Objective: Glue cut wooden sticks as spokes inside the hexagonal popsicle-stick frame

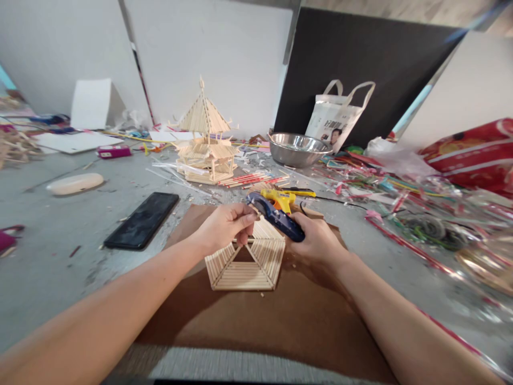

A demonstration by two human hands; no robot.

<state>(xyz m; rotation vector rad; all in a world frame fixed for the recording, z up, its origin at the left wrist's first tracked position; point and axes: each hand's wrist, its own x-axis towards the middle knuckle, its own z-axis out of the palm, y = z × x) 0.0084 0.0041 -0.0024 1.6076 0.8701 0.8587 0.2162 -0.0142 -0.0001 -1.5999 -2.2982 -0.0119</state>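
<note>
A hexagonal roof piece made of wooden sticks (245,266) lies on a brown cardboard sheet (256,321) right in front of me. My left hand (224,224) is closed in a pinch at the roof's upper edge, its fingertips meeting the nozzle of a glue gun. What the pinch holds, if anything, is too small to see. My right hand (316,240) is wrapped round the blue glue gun (276,216), whose tip points left toward the roof's top.
A finished stick pavilion (206,144) stands behind. A black phone (142,219) lies to the left, a yellow glue gun (282,199) just beyond my hands. Further back are a steel bowl (298,149), a white tote bag (340,115), and red sticks and plastic clutter at right.
</note>
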